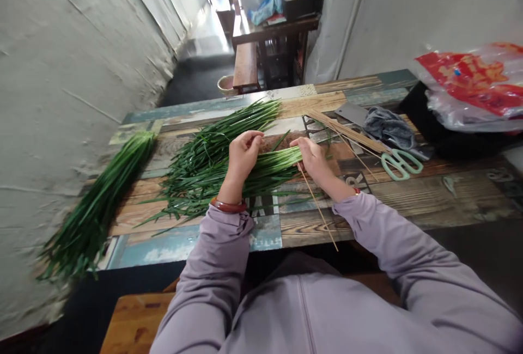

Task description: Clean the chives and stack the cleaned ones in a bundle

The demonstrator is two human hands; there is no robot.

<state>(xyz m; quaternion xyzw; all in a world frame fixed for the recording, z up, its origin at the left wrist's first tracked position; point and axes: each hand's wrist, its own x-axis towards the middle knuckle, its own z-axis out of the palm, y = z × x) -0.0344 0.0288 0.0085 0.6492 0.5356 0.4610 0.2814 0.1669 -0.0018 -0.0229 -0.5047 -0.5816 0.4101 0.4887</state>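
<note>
A loose heap of green chives (204, 166) lies across the middle of the patterned table (449, 190). My left hand (244, 157) is curled over a small bunch of chive stalks (278, 158), fingers pinched on them. My right hand (312, 159) grips the pale cut ends of that bunch and holds a thin bamboo skewer (318, 208) that slants toward me over the table's near edge. A red bangle sits on my left wrist.
A second chive bundle (98, 201) lies at the table's left end by the wall. A pile of skewers (347, 130), green scissors (401, 163), a cleaver blade, a grey cloth (388, 128) and a red plastic bag (474, 87) are at right. A cluttered dark table stands behind.
</note>
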